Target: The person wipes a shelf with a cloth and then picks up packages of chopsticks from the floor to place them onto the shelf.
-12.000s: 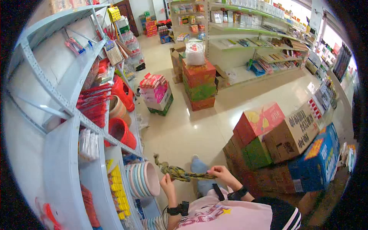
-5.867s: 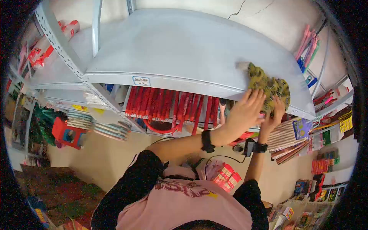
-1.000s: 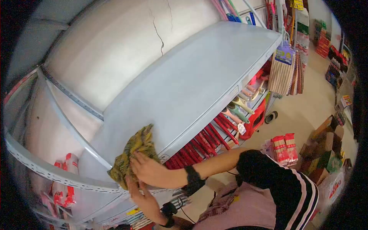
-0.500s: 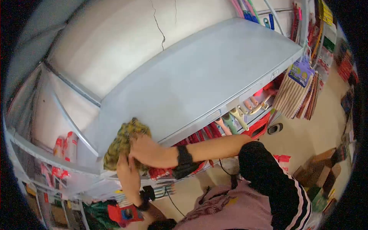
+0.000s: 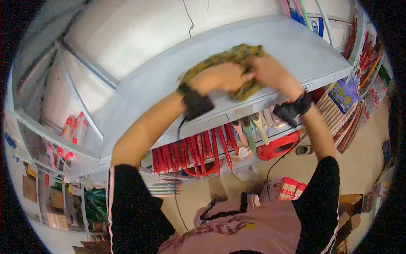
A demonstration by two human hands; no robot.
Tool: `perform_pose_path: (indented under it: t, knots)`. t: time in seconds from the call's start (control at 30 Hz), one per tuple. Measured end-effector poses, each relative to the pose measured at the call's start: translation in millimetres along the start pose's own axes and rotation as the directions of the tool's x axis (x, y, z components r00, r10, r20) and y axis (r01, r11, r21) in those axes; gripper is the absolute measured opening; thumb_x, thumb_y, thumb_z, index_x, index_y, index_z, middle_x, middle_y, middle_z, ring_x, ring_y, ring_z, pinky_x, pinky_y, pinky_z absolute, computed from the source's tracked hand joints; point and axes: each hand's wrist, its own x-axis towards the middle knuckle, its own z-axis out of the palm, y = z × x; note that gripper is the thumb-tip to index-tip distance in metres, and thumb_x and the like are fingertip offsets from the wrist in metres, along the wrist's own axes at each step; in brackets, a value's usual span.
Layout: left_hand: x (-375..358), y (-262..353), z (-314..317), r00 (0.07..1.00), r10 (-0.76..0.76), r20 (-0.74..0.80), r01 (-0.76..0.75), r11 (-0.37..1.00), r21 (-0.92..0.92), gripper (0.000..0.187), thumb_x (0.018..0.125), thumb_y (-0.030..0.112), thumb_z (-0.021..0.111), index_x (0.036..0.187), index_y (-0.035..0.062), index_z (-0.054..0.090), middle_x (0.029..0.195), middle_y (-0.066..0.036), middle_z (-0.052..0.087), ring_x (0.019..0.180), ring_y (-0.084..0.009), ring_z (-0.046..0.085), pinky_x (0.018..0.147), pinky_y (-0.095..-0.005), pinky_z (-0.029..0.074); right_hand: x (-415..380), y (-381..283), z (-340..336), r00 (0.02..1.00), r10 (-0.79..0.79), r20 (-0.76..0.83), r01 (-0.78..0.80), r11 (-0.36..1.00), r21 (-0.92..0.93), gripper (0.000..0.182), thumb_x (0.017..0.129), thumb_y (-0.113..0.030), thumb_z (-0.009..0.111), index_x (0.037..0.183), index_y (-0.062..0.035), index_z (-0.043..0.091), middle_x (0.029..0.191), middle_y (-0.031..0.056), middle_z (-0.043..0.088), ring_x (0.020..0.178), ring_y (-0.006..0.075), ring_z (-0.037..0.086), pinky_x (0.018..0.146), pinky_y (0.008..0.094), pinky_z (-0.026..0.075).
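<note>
A yellow-green and dark checked cloth (image 5: 211, 62) lies crumpled and drawn out lengthwise on the grey metal shelf (image 5: 169, 59). My left hand (image 5: 222, 78) rests over the cloth's middle with its fingers curled into the fabric. Close beside it, my right hand (image 5: 274, 75) grips the cloth near its right end, fingers bent down. The fingertips of both hands nearly meet and are blurred by motion. Part of the cloth bulges toward the shelf's front edge, below the hands. A black band with a small device sits on each wrist.
Red packaged goods (image 5: 190, 150) and long-handled brushes (image 5: 259, 127) hang under the shelf's front edge. Striped cloths (image 5: 334, 111) with a purple label hang at the right corner. Metal frame bars (image 5: 80, 99) stand at the left, and cartons (image 5: 351, 207) lie on the floor.
Both hands and the cloth have moved from the shelf's left end rightward to its middle and right. The cloth, bunched before, is now stretched out longer. My right arm no longer crosses over the left.
</note>
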Motion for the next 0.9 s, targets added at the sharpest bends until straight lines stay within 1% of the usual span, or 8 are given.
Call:
perform_pose_path:
  t: [0.2,0.3,0.4,0.47,0.57,0.77,0.83,0.9]
  knots:
    - [84,-53,-11,0.974,0.204,0.097,-0.198,0.978,-0.066,0.053,0.087,0.032,0.046,0.132,0.0062,0.034,0.131,-0.017,0.040,0.121,-0.0284,0.039,0.099,-0.0347,0.031,27,144,-16,0.942,-0.131,0.308,0.166,0.982,-0.090,0.031,0.079,-0.015,0.046,0.107,-0.0060,0.055,0.092,0.0206,0.059,0.078,0.0368,0.057,0.070,0.0441,0.046]
    - [62,-54,-13,0.972,0.213,0.098,-0.219,0.975,0.049,0.052,0.085,0.031,0.048,0.129,0.0066,0.036,0.126,-0.020,0.044,0.116,-0.0329,0.042,0.097,-0.0383,0.034,5,69,-23,0.963,0.121,0.239,-0.045,0.953,-0.301,0.034,0.080,-0.013,0.045,0.111,-0.0058,0.053,0.092,0.0201,0.060,0.082,0.0365,0.057,0.074,0.0437,0.045]
    - [24,-68,-15,0.953,0.292,0.076,-0.290,0.956,-0.042,0.050,0.088,0.041,0.042,0.125,0.0083,0.043,0.122,-0.019,0.047,0.114,-0.0333,0.044,0.096,-0.0391,0.034,1,27,-27,0.939,0.131,0.319,-0.031,0.953,-0.301,0.037,0.082,-0.014,0.044,0.117,-0.0037,0.048,0.100,0.0220,0.057,0.091,0.0367,0.055,0.080,0.0429,0.043]
    - [-9,-79,-15,0.952,0.286,0.111,-0.278,0.957,-0.082,0.055,0.088,0.049,0.038,0.122,0.0065,0.046,0.122,-0.019,0.048,0.114,-0.0327,0.044,0.096,-0.0383,0.034,10,21,-8,0.858,-0.066,0.510,0.245,0.924,-0.293,0.044,0.085,-0.017,0.042,0.126,-0.0019,0.039,0.118,0.0245,0.048,0.100,0.0383,0.051,0.086,0.0427,0.040]
    - [-58,-107,-11,0.942,0.302,0.145,-0.291,0.952,-0.093,0.057,0.089,0.053,0.033,0.120,0.0066,0.048,0.121,-0.016,0.049,0.112,-0.0304,0.045,0.094,-0.0368,0.034,19,-74,-12,0.872,0.173,0.458,-0.061,0.967,-0.249,0.047,0.088,-0.020,0.038,0.131,-0.0017,0.032,0.132,0.0248,0.033,0.108,0.0405,0.046,0.091,0.0418,0.037]
    - [-175,-175,-2,0.986,0.080,0.143,-0.064,0.991,-0.118,0.056,0.090,0.052,0.030,0.117,0.0078,0.050,0.122,-0.015,0.050,0.111,-0.0296,0.046,0.094,-0.0361,0.034,70,-203,9,0.848,0.033,0.529,0.081,0.978,-0.192,0.051,0.090,-0.025,0.035,0.133,-0.0002,0.025,0.129,0.0271,0.035,0.109,0.0383,0.046,0.091,0.0407,0.037]
    - [-209,-204,4,0.990,-0.041,0.132,0.054,0.994,-0.100,0.058,0.089,0.053,0.030,0.115,0.0063,0.051,0.119,-0.015,0.052,0.109,-0.0301,0.048,0.092,-0.0372,0.036,95,-236,32,0.886,-0.138,0.444,0.217,0.967,-0.132,0.046,0.089,-0.025,0.035,0.126,0.0025,0.036,0.117,0.0269,0.048,0.096,0.0384,0.053,0.084,0.0430,0.041]
    - [-228,-241,16,0.983,-0.123,0.137,0.130,0.990,-0.047,0.057,0.089,0.053,0.031,0.113,0.0054,0.053,0.115,-0.015,0.054,0.106,-0.0309,0.050,0.090,-0.0377,0.038,130,-280,58,0.832,-0.194,0.520,0.275,0.958,-0.084,0.031,0.076,-0.015,0.041,0.086,0.0051,0.062,0.092,0.0230,0.061,0.084,0.0367,0.059,0.073,0.0441,0.046]
